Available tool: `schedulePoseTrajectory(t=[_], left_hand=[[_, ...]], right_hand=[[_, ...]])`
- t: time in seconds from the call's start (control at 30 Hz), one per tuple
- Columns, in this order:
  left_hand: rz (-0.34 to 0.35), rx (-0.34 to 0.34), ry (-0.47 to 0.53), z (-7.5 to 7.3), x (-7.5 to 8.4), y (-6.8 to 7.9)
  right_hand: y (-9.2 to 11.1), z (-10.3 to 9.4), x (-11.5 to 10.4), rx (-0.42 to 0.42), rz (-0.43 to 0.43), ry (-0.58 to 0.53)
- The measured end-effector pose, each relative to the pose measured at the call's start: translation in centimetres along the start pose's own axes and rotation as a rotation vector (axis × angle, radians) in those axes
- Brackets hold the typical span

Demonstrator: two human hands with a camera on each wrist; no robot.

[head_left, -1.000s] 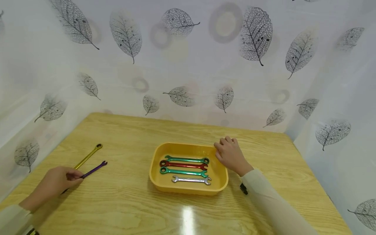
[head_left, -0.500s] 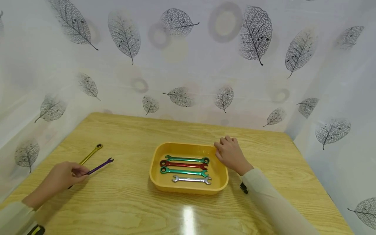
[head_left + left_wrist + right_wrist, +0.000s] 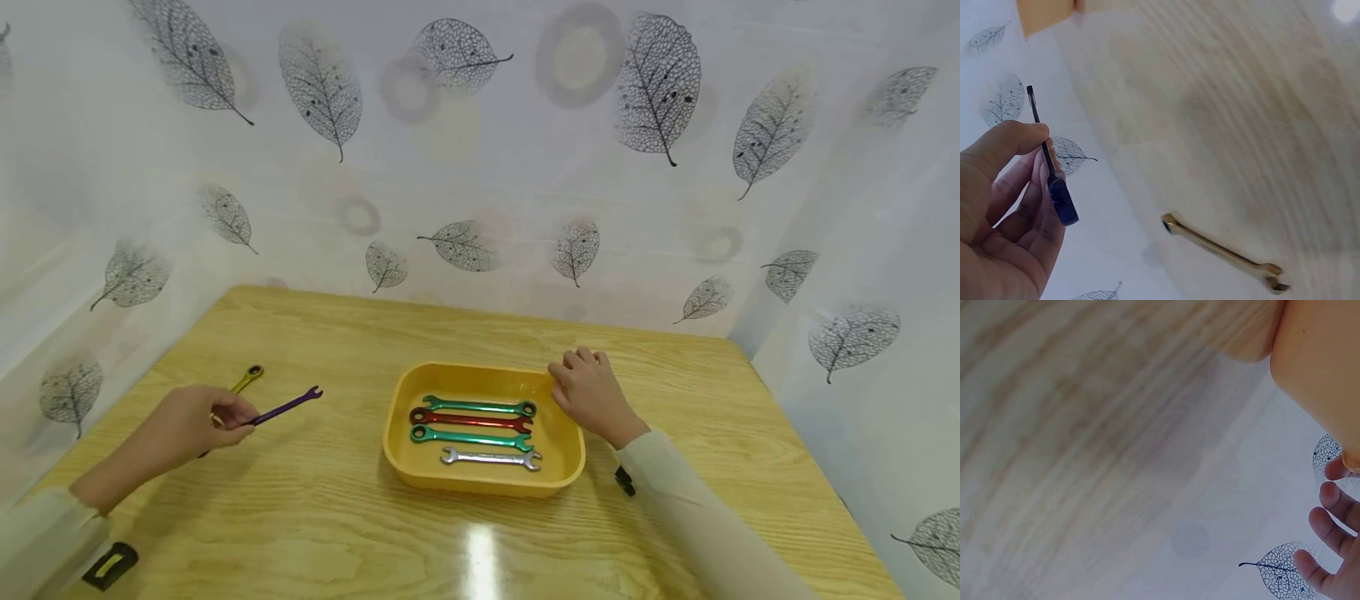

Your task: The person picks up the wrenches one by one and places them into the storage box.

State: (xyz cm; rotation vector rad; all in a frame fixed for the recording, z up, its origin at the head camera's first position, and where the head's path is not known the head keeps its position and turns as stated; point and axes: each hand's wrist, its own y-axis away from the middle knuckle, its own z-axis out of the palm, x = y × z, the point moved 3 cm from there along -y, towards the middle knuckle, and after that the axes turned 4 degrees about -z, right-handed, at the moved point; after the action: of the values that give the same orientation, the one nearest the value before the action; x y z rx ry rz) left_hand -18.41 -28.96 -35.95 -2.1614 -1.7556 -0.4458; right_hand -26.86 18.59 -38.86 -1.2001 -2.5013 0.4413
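My left hand (image 3: 183, 427) pinches a purple combination wrench (image 3: 288, 406) between thumb and fingers, raised off the table. Its open end points right towards the yellow plastic bin (image 3: 487, 486); in the left wrist view the wrench's darker ring end (image 3: 1062, 200) shows below the fingers. Beyond that hand lies a gold wrench (image 3: 250, 377), partly covered in the head view. At the bin's far right corner, my right hand (image 3: 588, 392) holds the rim, its thumb hidden. Inside the bin, a green wrench (image 3: 480, 407), a red one (image 3: 472, 420), another green one (image 3: 472, 437) and a silver open-end wrench (image 3: 491, 458) lie roughly parallel.
The wood-grain table (image 3: 337, 533) reaches back to a white curtain (image 3: 480, 167) printed with leaves, which also hangs at both sides. A dark strap piece (image 3: 111, 567) shows at the left wrist, another (image 3: 625, 481) beneath the right sleeve.
My left hand has risen and moved right with the purple wrench, towards the bin, and now covers more of the gold wrench. The right hand and the bin stay put.
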Motion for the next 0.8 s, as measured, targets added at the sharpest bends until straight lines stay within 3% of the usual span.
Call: schedulePoseTrajectory(t=[0.47, 0.8], left_hand=[[0.089, -0.017, 0.061, -1.6, 5.3, -1.7], [0.131, -0.037, 0.065, -2.4, 7.9, -3.0]], right_hand=[[0.1, -0.1, 0.0, -0.003, 0.001, 0.004], [0.1, 0.1, 0.1, -0.002, -0.001, 0.010]])
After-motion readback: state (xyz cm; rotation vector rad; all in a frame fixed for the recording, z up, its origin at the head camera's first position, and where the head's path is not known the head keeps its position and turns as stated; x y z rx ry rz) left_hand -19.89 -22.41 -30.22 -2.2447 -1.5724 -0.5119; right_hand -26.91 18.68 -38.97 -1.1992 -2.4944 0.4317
